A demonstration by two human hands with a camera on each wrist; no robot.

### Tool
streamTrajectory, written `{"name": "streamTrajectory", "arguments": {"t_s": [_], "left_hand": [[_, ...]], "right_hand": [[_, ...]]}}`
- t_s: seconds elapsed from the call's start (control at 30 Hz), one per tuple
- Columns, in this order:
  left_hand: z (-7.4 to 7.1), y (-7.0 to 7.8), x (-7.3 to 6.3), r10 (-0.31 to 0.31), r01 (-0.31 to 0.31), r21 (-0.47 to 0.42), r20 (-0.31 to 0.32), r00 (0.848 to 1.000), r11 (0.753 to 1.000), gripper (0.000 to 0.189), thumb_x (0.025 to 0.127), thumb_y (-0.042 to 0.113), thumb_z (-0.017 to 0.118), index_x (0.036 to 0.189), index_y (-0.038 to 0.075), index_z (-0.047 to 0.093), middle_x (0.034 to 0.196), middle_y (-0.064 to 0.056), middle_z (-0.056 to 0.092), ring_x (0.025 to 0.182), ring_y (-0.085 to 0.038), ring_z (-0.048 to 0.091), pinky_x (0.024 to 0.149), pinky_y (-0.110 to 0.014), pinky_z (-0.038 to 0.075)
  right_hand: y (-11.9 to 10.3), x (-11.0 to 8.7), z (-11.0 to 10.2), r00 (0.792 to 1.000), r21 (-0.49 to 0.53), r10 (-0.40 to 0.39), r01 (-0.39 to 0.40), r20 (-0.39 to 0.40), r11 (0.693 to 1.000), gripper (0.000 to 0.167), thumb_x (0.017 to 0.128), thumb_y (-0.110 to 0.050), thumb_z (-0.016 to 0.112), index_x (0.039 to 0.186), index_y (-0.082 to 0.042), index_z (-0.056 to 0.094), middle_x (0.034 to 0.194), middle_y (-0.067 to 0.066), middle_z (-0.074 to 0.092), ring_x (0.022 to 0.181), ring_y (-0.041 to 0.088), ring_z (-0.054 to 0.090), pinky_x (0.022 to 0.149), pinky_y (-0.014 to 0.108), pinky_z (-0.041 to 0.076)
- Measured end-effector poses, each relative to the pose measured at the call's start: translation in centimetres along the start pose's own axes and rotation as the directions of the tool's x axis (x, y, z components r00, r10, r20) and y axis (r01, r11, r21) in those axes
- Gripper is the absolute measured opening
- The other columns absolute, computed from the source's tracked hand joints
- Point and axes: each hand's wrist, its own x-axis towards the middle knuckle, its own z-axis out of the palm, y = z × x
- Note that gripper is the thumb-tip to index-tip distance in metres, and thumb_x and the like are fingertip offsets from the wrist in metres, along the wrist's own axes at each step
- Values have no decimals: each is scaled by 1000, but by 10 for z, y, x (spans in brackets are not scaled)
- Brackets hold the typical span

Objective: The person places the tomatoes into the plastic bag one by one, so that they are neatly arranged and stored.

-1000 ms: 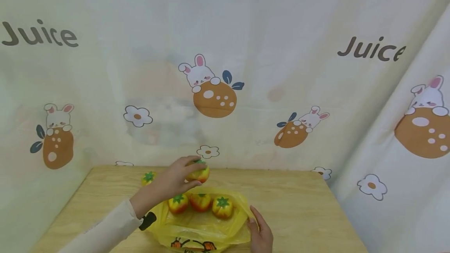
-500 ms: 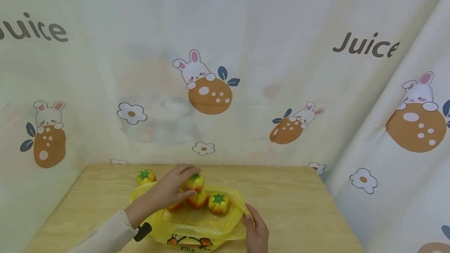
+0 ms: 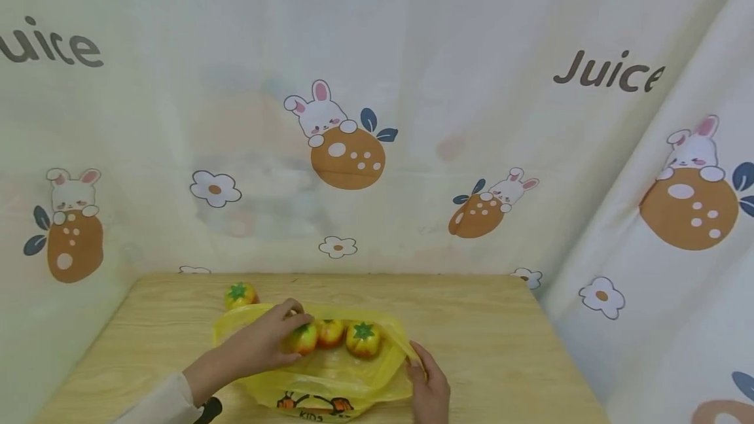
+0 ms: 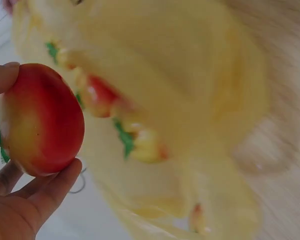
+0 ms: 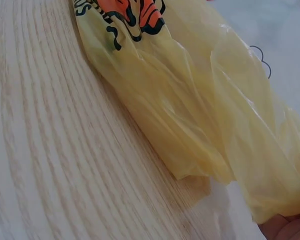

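- white cartoon-printed curtain (image 3: 406, 214): hung at the back, "juice" lettered on it at two spots.
- pale wooden table (image 3: 489, 345): placed in front of the curtain.
- yellow plastic bag (image 3: 330, 373): laid on the table, mouth spread, "kids" printed near its front edge.
- left hand (image 3: 262, 343): a red-yellow fruit (image 4: 47, 120) is grasped between thumb and fingers, over the bag's open mouth.
- right hand (image 3: 431, 385): the bag's right-hand rim is pinched.
- three other fruits (image 4: 99, 95): lined up inside the bag, blurred, green tops seen.
- lone fruit (image 3: 240, 295): seated on the table behind the bag's left end; contact cannot be told.
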Motion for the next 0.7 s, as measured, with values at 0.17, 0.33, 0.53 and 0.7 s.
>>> {"name": "streamTrajectory", "arguments": {"t_s": [0.17, 0.33, 0.53, 0.7], "left_hand": [[7, -8, -13, 43, -45, 64, 37, 998, 997, 52, 83, 29, 78, 129, 10, 61, 116, -2, 51, 95, -13, 53, 76, -29, 52], [16, -11, -15, 47, -53, 99, 59, 997, 994, 52, 83, 31, 78, 128, 13, 61, 120, -6, 52, 101, -18, 55, 79, -32, 53], [21, -10, -18, 22, -34, 144, 87, 996, 989, 53, 82, 33, 79, 128, 13, 60, 124, -10, 52, 101, -24, 58, 76, -33, 55], [23, -10, -20, 47, -60, 205, 68, 997, 977, 54, 81, 34, 81, 125, 13, 60, 120, -10, 52, 92, -22, 60, 71, -31, 55]], "right_hand": [[-2, -1, 0, 1000, 5, 17, -17, 19, 1000, 36, 100, -5, 48, 134, -9, 60, 139, 19, 56, 118, 32, 61, 96, 39, 53], [-2, 0, 0, 999, 34, 28, -29, 21, 999, 36, 100, -4, 47, 133, -9, 60, 139, 18, 57, 117, 31, 62, 93, 33, 54], [0, -1, 2, 1000, 74, 11, -11, 4, 997, 35, 100, -1, 47, 131, -6, 61, 137, 19, 58, 117, 33, 62, 90, 30, 56], [-2, -2, 4, 1000, 79, 22, -22, 4, 997, 34, 100, 0, 46, 131, -5, 61, 137, 20, 57, 117, 32, 62, 89, 29, 56]]}}
